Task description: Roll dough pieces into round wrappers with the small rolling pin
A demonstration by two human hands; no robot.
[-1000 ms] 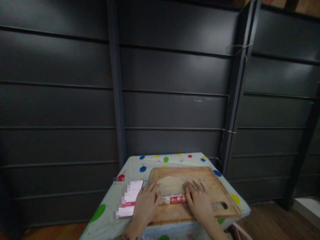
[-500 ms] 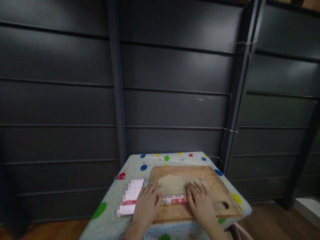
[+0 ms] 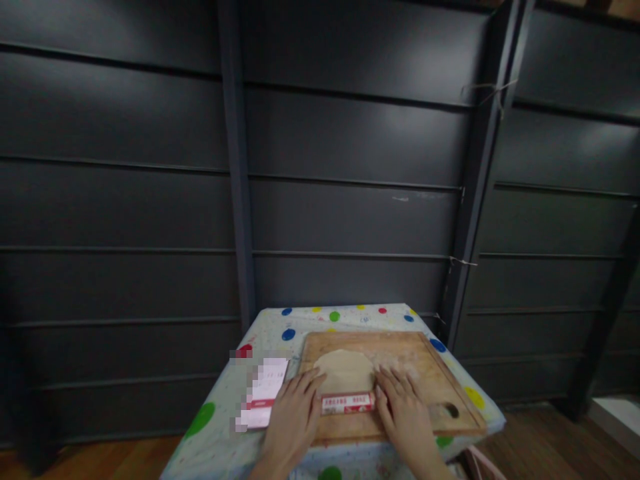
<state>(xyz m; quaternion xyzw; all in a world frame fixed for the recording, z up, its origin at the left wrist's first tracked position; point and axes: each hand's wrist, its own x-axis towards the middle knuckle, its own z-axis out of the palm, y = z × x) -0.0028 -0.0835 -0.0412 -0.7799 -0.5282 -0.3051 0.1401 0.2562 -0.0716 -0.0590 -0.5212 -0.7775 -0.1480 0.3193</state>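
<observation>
Left hand [image 3: 293, 420] and right hand [image 3: 406, 417] lie flat on rolling pin [image 3: 347, 402] ends

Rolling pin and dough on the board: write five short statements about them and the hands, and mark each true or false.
1. Both hands, the left hand and the right hand, rest on the rolling pin. True.
2. The dough lies in a metal bowl. False: it lies flat on the wooden cutting board.
3. The rolling pin sits at the near edge of the dough. True.
4. The board rests on a bare wooden table. False: it rests on a tablecloth with coloured dots.
5. A phone lies to the right of the board. False: it lies to the left, by the left hand.
</observation>
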